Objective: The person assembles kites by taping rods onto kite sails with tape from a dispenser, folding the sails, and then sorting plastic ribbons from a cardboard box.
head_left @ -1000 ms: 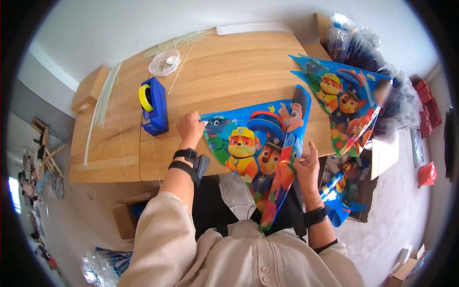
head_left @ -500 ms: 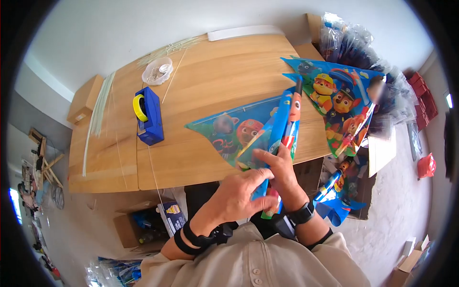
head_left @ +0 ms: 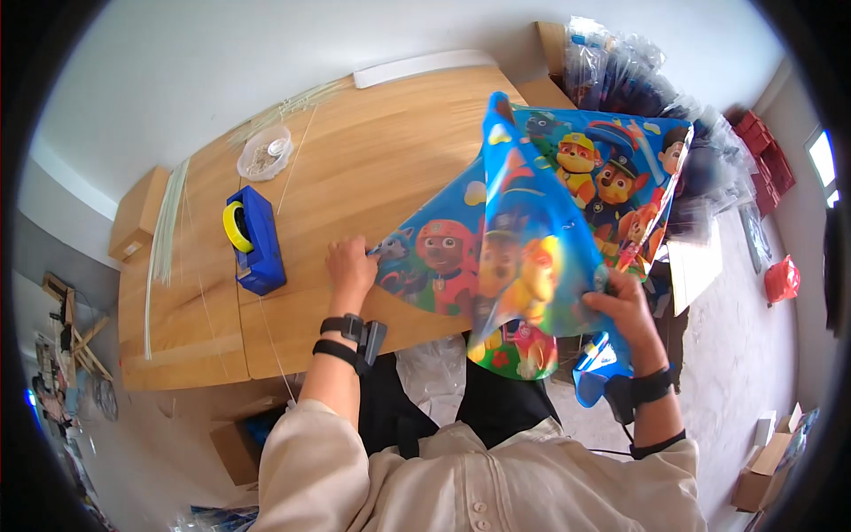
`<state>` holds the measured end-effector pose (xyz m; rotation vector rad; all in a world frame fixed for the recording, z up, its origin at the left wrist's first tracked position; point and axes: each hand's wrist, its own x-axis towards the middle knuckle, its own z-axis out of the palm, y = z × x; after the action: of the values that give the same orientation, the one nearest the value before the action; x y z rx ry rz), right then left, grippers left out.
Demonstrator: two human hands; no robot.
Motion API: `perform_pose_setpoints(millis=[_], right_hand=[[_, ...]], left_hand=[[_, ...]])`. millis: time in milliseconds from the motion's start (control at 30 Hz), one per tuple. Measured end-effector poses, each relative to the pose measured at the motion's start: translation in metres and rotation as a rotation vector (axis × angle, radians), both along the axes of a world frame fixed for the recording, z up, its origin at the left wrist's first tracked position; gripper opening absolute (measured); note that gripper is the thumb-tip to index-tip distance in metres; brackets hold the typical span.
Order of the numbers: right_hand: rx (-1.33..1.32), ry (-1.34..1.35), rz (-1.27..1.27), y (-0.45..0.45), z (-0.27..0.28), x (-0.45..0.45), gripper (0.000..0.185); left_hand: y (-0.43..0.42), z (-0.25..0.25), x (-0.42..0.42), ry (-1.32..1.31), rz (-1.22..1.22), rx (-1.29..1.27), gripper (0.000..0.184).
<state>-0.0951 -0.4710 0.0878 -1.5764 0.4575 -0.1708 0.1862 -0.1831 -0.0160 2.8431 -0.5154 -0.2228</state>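
A blue plastic kite (head_left: 443,244) printed with cartoon dogs is spread between my hands, its middle folded and raised, the front edge hanging past the table's edge. My left hand (head_left: 350,266) pinches its left tip, low over the table. On the other side, my right hand (head_left: 623,306) grips the right part of the sheet, blurred by motion. A second printed kite (head_left: 612,177) lies flat behind it at the table's right end. Part of that one is covered by the raised fold.
On the wooden table (head_left: 355,177) stand a blue tape dispenser (head_left: 260,244) with yellow tape and a clear bowl (head_left: 264,152). Thin rods (head_left: 168,222) lie along the left. A cardboard box (head_left: 140,213) sits at the left edge. Plastic-wrapped bundles (head_left: 620,75) fill the back right.
The rolled-up kite has been opened out. My left hand moved left to the tip, and my right hand moved right with the other side. The view has shifted slightly.
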Motion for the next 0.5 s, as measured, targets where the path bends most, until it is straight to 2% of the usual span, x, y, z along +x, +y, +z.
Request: perform_pose_setpoints(millis=[67, 133, 200, 267, 333, 367, 400, 433, 467, 500], right_hand=[[0.086, -0.058, -0.116, -0.003, 0.022, -0.004, 0.024], [0.227, -0.194, -0.221, 0.004, 0.04, -0.003, 0.034], [0.26, -0.333, -0.289, 0.009, 0.056, -0.003, 0.041], [0.189, -0.49, -0.367, 0.012, 0.08, 0.003, 0.046], [0.077, -0.499, -0.499, 0.017, 0.113, 0.011, 0.038], [0.014, -0.492, -0.594, 0.02, 0.129, 0.014, 0.036], [-0.056, -0.481, -0.55, 0.017, 0.141, 0.015, 0.033], [-0.126, -0.469, -0.507, 0.015, 0.151, 0.015, 0.03], [-0.224, -0.41, -0.423, 0.021, 0.161, 0.013, 0.027], [-0.306, -0.467, -0.522, 0.039, 0.159, 0.021, 0.018]], left_hand=[[-0.005, 0.01, -0.021, -0.362, -0.008, -0.164, 0.051], [-0.017, 0.009, -0.031, -0.399, -0.246, -0.49, 0.057], [-0.031, 0.008, -0.051, -0.143, -0.548, -0.58, 0.071], [-0.047, -0.004, -0.073, 0.011, -0.677, -0.474, 0.081], [-0.061, 0.004, -0.103, -0.024, -0.78, -0.345, 0.089], [-0.073, 0.012, -0.115, 0.049, -0.796, -0.477, 0.093], [-0.085, 0.022, -0.126, 0.123, -0.811, -0.612, 0.097], [-0.094, 0.037, -0.137, 0.116, -0.821, -0.619, 0.097], [-0.1, 0.056, -0.147, 0.269, -0.791, -0.91, 0.099], [-0.104, 0.07, -0.156, 0.428, -0.748, -1.197, 0.102]])
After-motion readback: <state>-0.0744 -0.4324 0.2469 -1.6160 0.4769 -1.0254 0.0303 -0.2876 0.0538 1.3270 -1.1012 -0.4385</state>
